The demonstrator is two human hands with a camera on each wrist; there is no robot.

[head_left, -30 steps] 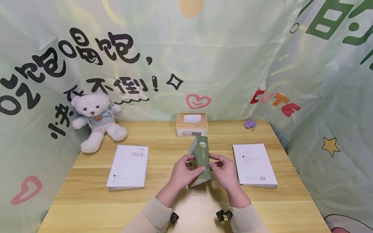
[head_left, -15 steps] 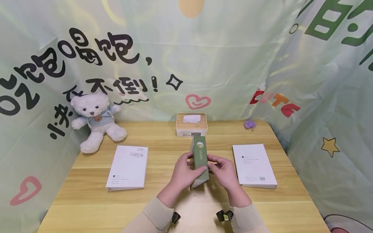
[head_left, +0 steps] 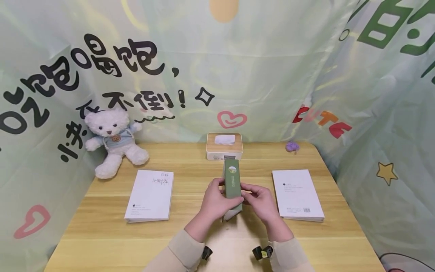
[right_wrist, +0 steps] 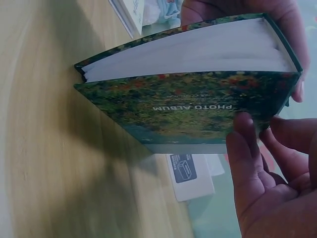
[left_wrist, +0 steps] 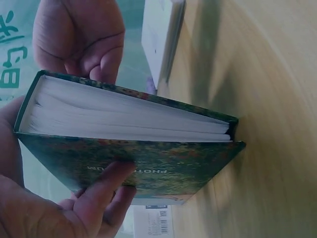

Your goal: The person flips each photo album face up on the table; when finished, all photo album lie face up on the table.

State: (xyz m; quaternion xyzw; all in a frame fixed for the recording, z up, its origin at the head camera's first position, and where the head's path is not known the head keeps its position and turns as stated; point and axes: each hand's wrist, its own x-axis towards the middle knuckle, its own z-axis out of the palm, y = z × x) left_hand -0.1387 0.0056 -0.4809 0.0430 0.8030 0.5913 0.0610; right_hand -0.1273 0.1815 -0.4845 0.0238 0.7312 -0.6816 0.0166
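The photo album (head_left: 232, 183) has shifted slightly left, spine up, in front of the tissue box (head_left: 224, 155). The left hand (head_left: 215, 200) pinches it; the right hand's (head_left: 262, 198) bent fingers touch, grip unclear. Even pressure should steady it.

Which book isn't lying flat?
The green photo album, tipped up with its spine on top and gripped by the left hand. The two white books lie flat.
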